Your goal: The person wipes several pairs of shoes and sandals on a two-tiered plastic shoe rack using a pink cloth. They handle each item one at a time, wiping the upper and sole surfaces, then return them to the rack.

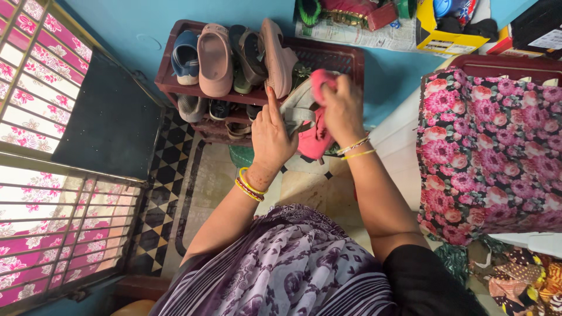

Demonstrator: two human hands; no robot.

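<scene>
In front of the dark red shoe rack (175,88), just above the tiled floor (199,187), the person holds a grey sandal (298,105) between both hands. The left hand (270,137) is wrapped around the sandal's near side, index finger pointing up toward the rack. The right hand (342,108) is closed on a pink cloth (313,137), pressing it against the sandal from the right. The sandal's long axis runs from near-left to far-right, its top end touching the row of shoes on the top shelf, beside a pink clog (215,58). A flowered cloth (489,146) hangs at right.
</scene>
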